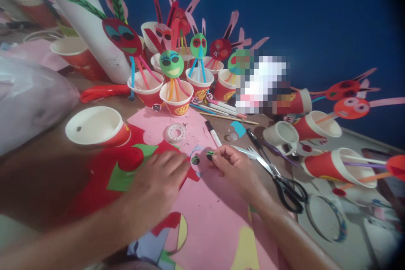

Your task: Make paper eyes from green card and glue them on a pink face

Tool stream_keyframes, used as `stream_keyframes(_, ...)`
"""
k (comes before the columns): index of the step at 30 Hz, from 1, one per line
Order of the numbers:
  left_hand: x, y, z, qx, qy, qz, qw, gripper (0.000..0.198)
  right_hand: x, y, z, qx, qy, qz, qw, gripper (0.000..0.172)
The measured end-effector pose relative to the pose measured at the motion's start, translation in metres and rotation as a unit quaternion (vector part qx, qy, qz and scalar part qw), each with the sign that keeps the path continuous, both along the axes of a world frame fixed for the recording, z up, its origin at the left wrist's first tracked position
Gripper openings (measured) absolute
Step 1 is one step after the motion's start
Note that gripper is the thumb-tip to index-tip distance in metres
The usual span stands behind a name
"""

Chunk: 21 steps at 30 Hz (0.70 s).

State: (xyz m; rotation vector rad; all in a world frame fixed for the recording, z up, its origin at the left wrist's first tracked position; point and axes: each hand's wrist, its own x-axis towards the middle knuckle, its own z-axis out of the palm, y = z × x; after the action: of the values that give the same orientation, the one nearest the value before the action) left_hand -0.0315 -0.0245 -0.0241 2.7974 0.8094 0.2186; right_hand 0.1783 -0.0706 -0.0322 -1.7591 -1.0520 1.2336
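Note:
A round pink paper circle [202, 168] is in front of me, with a green-and-black paper eye [195, 159] on its left part. My right hand [234, 164] pinches a second small green-and-black paper eye [209, 155] over the circle's right side. My left hand [161, 177] is closed at the circle's left edge, fingers bent together and slightly blurred; its thumb is hidden. Beneath lie a large pink sheet [209, 223], red paper [91, 177] and a green scrap [122, 177]. A round white tape roll [176, 133] sits just beyond.
Black-handled scissors [289, 190], a black pen [256, 141] and a white mug [281, 137] are right of my hand. Red-and-white paper cups [177, 97] with paper-faced straw figures line the back. A wider cup [98, 126] stands left, near a plastic bag [31, 101].

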Motion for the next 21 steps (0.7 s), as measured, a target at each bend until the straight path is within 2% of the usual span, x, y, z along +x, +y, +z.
stream_keyframes(3,0.013,-0.018,-0.001,0.005,-0.003,-0.047,0.999,0.031,0.0,0.001,0.0,0.004,0.012,-0.008,1.0,0.021)
stream_keyframes(6,0.02,-0.028,-0.001,0.011,0.007,-0.051,0.999,0.04,0.0,0.001,0.004,0.019,0.002,-0.02,1.0,0.02)
stream_keyframes(10,0.02,-0.026,-0.002,-0.005,0.026,-0.052,0.998,0.049,0.001,0.002,0.008,0.035,-0.004,-0.038,0.999,0.018)
stream_keyframes(15,0.018,-0.021,-0.003,-0.018,0.017,-0.077,0.997,0.046,0.002,0.003,0.005,0.034,0.016,-0.041,0.998,0.018)
stream_keyframes(21,0.018,-0.018,-0.004,-0.013,0.015,-0.079,0.997,0.045,0.004,0.003,0.006,0.025,0.004,-0.029,0.999,0.018)
